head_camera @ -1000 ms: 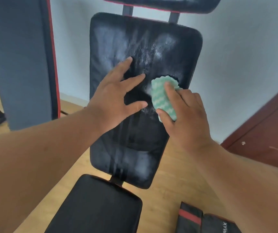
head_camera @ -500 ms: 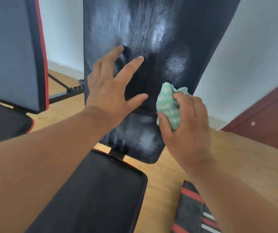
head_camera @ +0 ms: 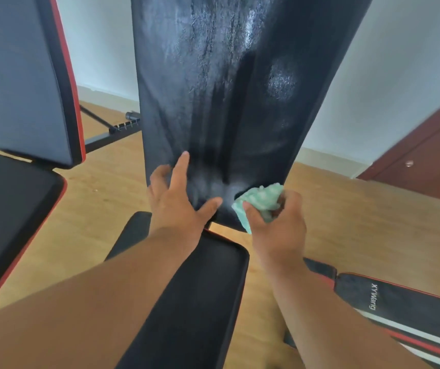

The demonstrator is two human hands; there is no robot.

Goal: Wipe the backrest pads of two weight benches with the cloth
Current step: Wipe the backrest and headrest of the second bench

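A tall black backrest pad stands upright in front of me, streaked with pale smears and dark wiped bands. My right hand grips a bunched green-and-white cloth against the pad's bottom right corner. My left hand rests flat on the pad's lower left, fingers spread. Below lies this bench's black seat pad. A second bench's backrest pad, grey-black with red trim, stands at the left.
The second bench's seat lies at the lower left. A black pad with red and white stripes lies on the wooden floor at the lower right. A dark red cabinet stands at the right wall. A metal frame bar runs behind.
Both hands have slid down the backrest pad, from its middle to its bottom edge. The cloth now sits at the lower right corner. The view has dropped and moved closer.
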